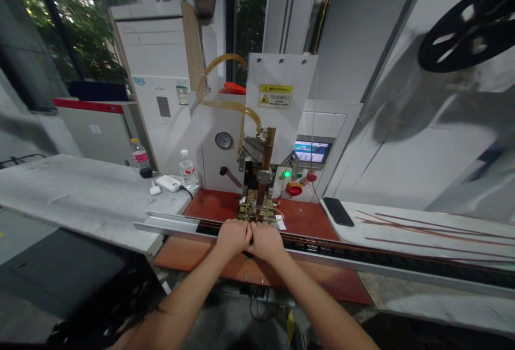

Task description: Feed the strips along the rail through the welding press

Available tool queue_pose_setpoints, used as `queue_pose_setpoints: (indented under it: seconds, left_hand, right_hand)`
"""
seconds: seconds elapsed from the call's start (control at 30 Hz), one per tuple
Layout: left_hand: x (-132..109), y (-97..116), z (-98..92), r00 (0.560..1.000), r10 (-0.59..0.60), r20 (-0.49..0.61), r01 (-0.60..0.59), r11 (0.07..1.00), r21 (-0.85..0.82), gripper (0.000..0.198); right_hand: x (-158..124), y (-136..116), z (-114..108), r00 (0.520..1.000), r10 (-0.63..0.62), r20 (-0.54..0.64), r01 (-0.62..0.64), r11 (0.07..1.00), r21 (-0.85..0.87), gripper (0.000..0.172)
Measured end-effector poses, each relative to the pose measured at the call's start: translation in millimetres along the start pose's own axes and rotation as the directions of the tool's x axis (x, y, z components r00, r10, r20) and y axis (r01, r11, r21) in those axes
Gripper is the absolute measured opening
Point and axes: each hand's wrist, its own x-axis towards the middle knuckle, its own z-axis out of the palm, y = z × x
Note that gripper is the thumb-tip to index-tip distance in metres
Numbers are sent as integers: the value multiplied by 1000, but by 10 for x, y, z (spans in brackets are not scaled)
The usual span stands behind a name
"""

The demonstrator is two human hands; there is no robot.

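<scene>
My left hand and my right hand rest side by side on a long metal rail, knuckles up and fingers curled. Their fingertips meet at the rail just in front of the brass fixture of a white benchtop machine. A copper rod comes down from the machine's head onto that fixture. What the fingers pinch is hidden under them. A dark strip runs along the rail to the right.
A black phone lies right of the red base plate. Thin copper strips lie on the right table. Two water bottles and a white power bank stand on the left marble table. A black reel hangs upper right.
</scene>
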Motion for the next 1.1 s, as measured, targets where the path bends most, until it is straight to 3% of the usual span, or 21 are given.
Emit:
queue_pose_setpoints:
  seconds: [0.17,0.43,0.83,1.1]
  left_hand:
    - [-15,-58,-3,1000,-28,-11,28,999,18,39]
    - [-92,-278,-77,1000,-26,-6,26,999,46,40]
    - [-120,-334,-69,1000,3,-28,-2,999,38,40]
    - [-46,-253,-142,997,-47,67,42,997,70,35]
  right_hand:
    - [-26,136,-60,999,-51,12,50,998,24,56]
    - [-149,399,-79,1000,8,30,-7,1000,-13,76]
    - [-234,380,-2,1000,12,-22,-12,1000,-10,69]
    - [-210,371,-11,1000,22,12,-22,999,-23,70]
